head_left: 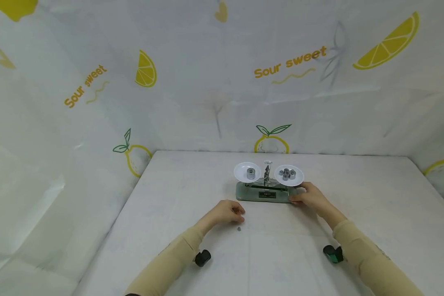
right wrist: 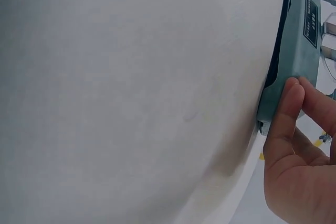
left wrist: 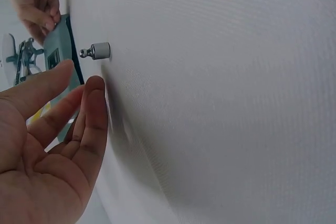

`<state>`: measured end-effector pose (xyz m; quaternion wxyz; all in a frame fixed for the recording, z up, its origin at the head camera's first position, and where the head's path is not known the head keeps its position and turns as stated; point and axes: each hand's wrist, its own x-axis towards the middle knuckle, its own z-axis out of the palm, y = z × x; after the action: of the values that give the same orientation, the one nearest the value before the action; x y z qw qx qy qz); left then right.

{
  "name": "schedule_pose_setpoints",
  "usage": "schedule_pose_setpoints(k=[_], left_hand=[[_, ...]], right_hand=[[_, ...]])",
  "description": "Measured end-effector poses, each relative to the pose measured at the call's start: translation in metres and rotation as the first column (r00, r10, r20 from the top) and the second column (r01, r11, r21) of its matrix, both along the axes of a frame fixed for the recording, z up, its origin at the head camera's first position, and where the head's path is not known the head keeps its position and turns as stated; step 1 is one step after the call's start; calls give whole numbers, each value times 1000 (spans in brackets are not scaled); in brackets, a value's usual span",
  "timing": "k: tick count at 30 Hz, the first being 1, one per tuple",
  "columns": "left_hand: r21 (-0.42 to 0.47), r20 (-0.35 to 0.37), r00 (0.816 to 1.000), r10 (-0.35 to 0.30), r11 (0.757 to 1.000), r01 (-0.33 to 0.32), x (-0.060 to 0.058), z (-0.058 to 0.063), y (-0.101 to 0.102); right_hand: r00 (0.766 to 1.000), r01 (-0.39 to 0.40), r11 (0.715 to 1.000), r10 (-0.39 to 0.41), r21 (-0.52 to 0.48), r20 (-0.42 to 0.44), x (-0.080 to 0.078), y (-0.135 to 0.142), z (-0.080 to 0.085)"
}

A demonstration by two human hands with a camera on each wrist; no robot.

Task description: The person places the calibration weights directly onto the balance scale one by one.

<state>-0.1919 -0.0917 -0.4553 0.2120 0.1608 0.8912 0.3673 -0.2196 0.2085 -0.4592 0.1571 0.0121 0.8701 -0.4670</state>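
A balance scale with a green base [head_left: 251, 195] stands toward the back of the white table. Its left pan [head_left: 239, 172] bears one metal weight [head_left: 250, 173]; several smaller weights [head_left: 286, 174] sit in the right pan [head_left: 299, 179]. My right hand [head_left: 312, 199] grips the right end of the base, thumb at the front, as the right wrist view shows [right wrist: 299, 166]. In front of the scale, my left hand [head_left: 226, 212] hovers with fingers loosely bent and nothing between them. Just beside it a small knobbed weight [left wrist: 100, 51] stands upright on the table.
A white cloth [head_left: 192, 172] covers the table. Behind and to the left hangs a white sheet [head_left: 192, 102] printed with lemons and lettering. Dark devices [head_left: 202, 258] are worn at both wrists.
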Motion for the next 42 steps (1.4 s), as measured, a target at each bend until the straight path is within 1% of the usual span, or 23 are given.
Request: schedule_pose_setpoints(k=[3, 5, 9, 10, 12, 16, 21, 26, 33, 42], left_hand=[[-17, -2, 1000, 3, 1000, -3, 1, -1, 2], [-21, -4, 1000, 7, 1000, -7, 2, -2, 2], [-22, -6, 1000, 11, 1000, -11, 2, -5, 4], [-22, -5, 1000, 11, 1000, -11, 2, -5, 4], [-23, -3, 1000, 11, 1000, -11, 2, -6, 4], [-21, 0, 1000, -2, 1000, 2, 3, -5, 5], [-19, 11, 1000, -10, 1000, 10, 4, -5, 7], [-14, 0, 1000, -21, 1000, 21, 5, -6, 8], [-22, -18, 998, -55, 998, 55, 5, -6, 9], [-61, -42, 996, -82, 995, 79, 6, -5, 5]], right_hand=[[1000, -9, 1000, 8, 9, 30, -3, 0, 0], [999, -11, 1000, 11, -19, 37, -4, -1, -1], [1000, -19, 999, 19, -45, -6, -6, -2, -2], [999, -20, 999, 19, -35, -25, -6, -3, -2], [998, -25, 999, 27, 21, -65, -6, -3, -1], [995, -29, 995, 39, 98, -95, -8, -3, 1], [997, -18, 991, 28, 131, -77, -8, -3, 2], [995, -18, 986, 34, 168, -89, -7, -3, 2], [998, -5, 992, 13, 130, -59, -5, -3, 2], [998, -19, 991, 26, 133, -55, -4, -3, 2]])
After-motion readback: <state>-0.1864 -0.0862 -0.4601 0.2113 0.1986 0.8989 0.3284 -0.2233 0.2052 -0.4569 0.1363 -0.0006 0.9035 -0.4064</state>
